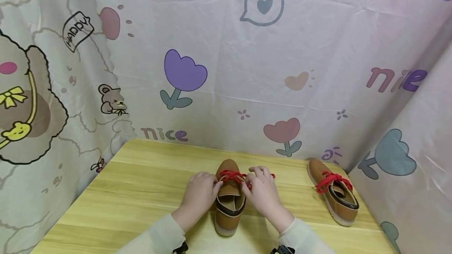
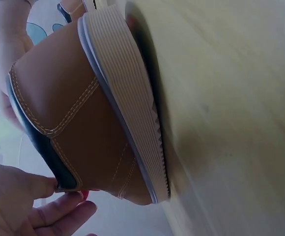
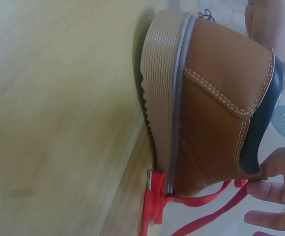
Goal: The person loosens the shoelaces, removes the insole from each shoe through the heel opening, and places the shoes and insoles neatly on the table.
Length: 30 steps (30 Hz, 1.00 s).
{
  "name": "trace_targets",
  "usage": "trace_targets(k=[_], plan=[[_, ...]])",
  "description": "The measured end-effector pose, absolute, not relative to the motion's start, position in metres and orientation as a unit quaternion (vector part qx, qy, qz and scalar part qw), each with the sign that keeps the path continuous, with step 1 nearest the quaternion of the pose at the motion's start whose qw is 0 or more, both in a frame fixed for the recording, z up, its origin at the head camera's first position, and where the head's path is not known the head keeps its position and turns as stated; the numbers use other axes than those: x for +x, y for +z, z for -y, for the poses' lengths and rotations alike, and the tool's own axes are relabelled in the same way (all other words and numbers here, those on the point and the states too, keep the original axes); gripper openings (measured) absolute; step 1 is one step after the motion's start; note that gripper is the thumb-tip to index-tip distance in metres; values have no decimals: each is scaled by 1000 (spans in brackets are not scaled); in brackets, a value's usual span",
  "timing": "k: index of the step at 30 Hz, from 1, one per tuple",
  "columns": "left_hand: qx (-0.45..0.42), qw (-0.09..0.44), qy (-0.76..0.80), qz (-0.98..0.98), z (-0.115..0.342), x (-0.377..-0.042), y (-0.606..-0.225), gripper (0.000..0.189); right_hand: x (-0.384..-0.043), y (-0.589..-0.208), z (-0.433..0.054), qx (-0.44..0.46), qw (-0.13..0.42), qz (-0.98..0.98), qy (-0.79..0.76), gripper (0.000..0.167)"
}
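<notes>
A brown leather shoe (image 1: 227,222) stands on the table between both hands, toe pointing away, with a red shoelace (image 1: 231,175) across its front. On its left side, my left hand (image 1: 199,191) pinches the upper edge of the lace opening between thumb and fingers. A bit of red lace (image 2: 85,194) shows by those fingertips in the left wrist view. My right hand (image 1: 264,193) pinches the opposite edge, its other fingers spread. Loose red lace (image 3: 201,200) trails from that side down to the table in the right wrist view.
A matching brown shoe (image 1: 340,209) with tied red laces sits at the table's right side, tilted toward the left. Wood-grain boards form the table (image 1: 141,199). Printed curtains (image 1: 222,50) hang behind it and along both sides.
</notes>
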State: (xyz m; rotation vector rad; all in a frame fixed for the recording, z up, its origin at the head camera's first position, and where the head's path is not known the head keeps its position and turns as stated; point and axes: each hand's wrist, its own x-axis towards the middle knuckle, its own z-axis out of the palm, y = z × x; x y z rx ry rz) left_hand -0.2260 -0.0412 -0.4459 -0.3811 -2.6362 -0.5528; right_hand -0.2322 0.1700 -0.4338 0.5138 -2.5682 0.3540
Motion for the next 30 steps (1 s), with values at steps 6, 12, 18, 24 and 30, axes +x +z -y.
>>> trace_targets(k=[6, 12, 18, 24, 30], plan=[[-159, 195, -208, 945, 49, -225, -448, 19, -228, -434, -169, 208, 254, 935, 132, 26], [-180, 187, -207, 943, 60, -232, -447, 32, -224, -435, -172, 209, 256, 935, 131, 26], [-173, 158, -254, 938, 69, -257, -451, 35, -218, -438, -175, 205, 257, 935, 129, 25], [-191, 128, -319, 919, 70, -279, -456, 35, -215, -440, -177, 201, 252, 938, 125, 23], [-234, 82, -344, 906, 68, -291, -463, 42, -213, -443, -176, 196, 237, 944, 117, 23]])
